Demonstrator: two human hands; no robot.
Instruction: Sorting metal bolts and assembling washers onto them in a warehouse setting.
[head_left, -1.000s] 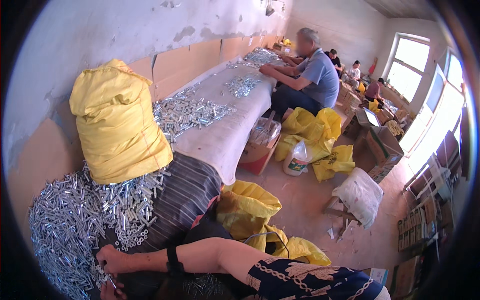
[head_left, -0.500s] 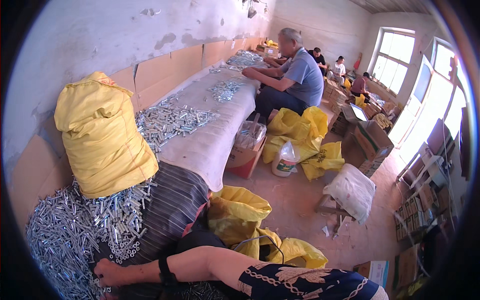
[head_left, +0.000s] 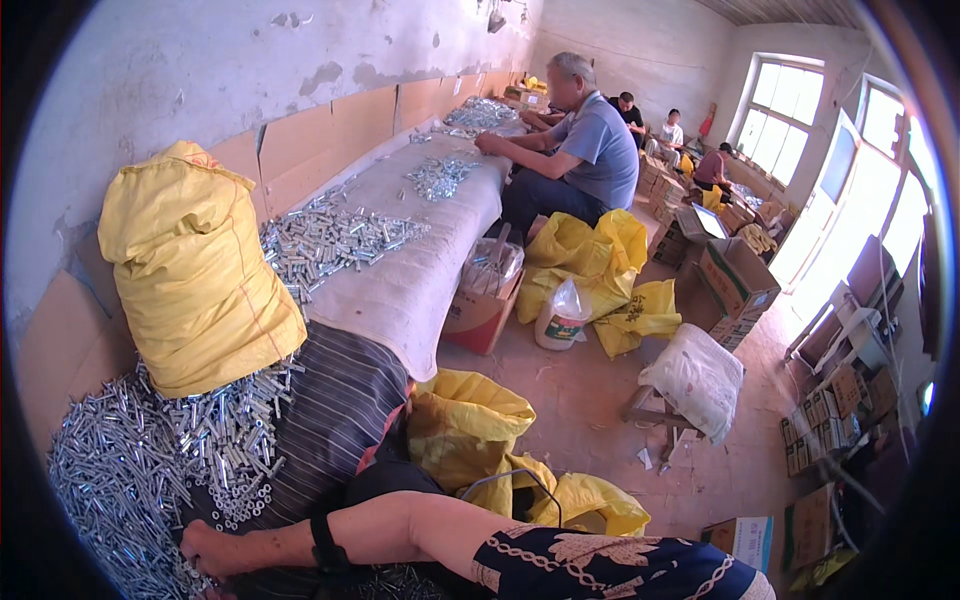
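Along the wall, the long table (head_left: 420, 290) is carrying heaps of small silver metal parts (head_left: 130, 470), with a stuffed yellow sack (head_left: 195, 280) sitting upright among them. At the near end my right hand (head_left: 215, 550) is reaching across into the heap on the striped cloth (head_left: 330, 420); whether my fingers are gripping anything I cannot tell. Parts at the cloth's edge are lying loose and could be knocked floorward. An open cardboard box (head_left: 480, 310) is holding clear bags.
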